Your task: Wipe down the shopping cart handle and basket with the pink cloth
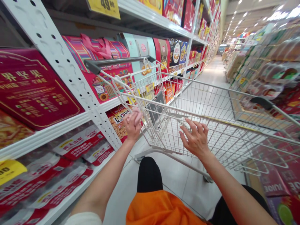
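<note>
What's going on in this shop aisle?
A person stands in a supermarket aisle with both bare arms stretched toward a wire shopping cart. The left hand is loosely curled and blurred at the cart's near corner; whether it grips the wire is unclear. The right hand is open, fingers spread, close to the basket's side, holding nothing. A shelf of red gift boxes runs along the left.
</note>
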Action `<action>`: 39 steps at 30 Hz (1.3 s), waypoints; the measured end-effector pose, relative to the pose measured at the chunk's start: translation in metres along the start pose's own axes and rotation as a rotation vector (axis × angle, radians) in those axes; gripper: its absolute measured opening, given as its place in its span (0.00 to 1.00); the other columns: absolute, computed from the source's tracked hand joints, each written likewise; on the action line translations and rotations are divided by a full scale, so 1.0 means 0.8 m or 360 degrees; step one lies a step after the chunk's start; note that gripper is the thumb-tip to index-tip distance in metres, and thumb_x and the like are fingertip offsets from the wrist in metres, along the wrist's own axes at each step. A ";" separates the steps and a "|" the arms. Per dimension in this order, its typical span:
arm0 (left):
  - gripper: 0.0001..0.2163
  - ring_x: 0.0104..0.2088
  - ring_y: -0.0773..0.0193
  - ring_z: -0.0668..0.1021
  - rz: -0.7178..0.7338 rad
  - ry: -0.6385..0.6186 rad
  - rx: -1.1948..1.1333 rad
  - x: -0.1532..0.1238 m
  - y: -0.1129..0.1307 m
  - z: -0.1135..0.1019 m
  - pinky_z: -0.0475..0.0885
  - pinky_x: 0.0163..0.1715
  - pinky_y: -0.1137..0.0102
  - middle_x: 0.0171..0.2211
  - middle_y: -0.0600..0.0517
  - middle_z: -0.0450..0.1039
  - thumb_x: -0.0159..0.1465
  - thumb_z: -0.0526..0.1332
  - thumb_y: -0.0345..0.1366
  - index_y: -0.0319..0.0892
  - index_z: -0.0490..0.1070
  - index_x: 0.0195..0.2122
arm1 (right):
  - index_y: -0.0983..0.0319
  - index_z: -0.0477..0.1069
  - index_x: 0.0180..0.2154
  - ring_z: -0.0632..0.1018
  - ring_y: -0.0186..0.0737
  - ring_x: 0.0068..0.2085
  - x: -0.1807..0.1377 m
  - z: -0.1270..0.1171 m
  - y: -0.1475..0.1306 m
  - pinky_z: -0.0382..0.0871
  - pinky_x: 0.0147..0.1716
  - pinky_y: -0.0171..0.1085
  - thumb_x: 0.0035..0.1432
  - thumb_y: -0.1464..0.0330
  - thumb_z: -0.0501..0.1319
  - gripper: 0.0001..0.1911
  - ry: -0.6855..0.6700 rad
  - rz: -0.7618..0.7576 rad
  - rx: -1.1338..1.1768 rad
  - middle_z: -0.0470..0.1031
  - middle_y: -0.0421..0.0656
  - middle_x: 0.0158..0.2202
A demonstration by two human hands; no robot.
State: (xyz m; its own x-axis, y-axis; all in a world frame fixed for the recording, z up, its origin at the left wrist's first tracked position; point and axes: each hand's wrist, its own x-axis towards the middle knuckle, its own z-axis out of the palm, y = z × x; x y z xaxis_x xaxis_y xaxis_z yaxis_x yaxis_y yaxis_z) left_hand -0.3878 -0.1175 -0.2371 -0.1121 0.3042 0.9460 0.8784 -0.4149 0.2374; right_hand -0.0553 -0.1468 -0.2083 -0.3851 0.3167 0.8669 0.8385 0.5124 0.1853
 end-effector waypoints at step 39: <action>0.12 0.55 0.52 0.71 -0.0058 0.0144 0.0033 0.042 0.077 0.027 0.67 0.57 0.53 0.50 0.43 0.67 0.71 0.58 0.38 0.46 0.71 0.54 | 0.59 0.75 0.32 0.71 0.49 0.55 -0.005 0.006 -0.006 0.57 0.59 0.51 0.57 0.67 0.66 0.03 0.0123 0.0148 -0.0023 0.76 0.47 0.54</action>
State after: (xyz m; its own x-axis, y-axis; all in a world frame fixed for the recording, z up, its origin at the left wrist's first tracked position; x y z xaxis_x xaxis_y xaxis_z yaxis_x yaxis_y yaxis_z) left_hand -0.3274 -0.1146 -0.1950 -0.1848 0.2395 0.9532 0.8822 -0.3869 0.2682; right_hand -0.0597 -0.1468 -0.2148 -0.2752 0.2996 0.9135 0.8749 0.4718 0.1088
